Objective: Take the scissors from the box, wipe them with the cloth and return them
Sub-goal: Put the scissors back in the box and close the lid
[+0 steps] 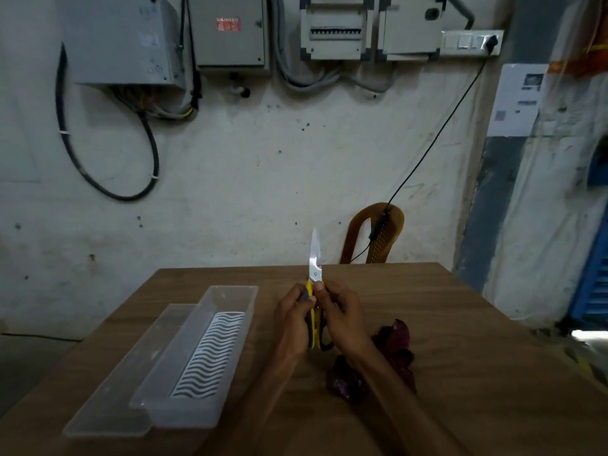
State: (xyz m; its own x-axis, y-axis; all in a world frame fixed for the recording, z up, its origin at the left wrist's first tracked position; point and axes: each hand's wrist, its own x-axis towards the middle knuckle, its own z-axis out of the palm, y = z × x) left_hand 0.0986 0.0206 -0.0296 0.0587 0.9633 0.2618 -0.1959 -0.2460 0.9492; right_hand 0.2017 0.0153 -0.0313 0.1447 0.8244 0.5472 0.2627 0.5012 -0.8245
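Both hands are up over the middle of the wooden table (444,307), holding the scissors (315,258) blades-up, tips pointing to about 12 o'clock and the blades closed together. The left hand (291,324) is wrapped around the yellow-and-grey handles from the 9 o'clock side, and the right hand (342,320) pinches near the pivot with thumb and fingertips curled in from 3 o'clock. So neither hand is spread wide, both are gripping the same tool.

The clear plastic box (227,311) sits at roughly 8 o'clock from the hands, open, with a white wavy liner in the bottom, near but apart from the left wrist. Its lid (108,403) lies flat along the box's left side, touching it and reaching close to the table's left edge.

The dark maroon cloth (394,337) is bunched on the table at about 5 o'clock, partly under the right forearm.

Bare tabletop stretches out to 3 o'clock up to the right edge, and some between hands and the far edge. A brown plastic chair (378,238) stands beyond the far edge at 1 o'clock.
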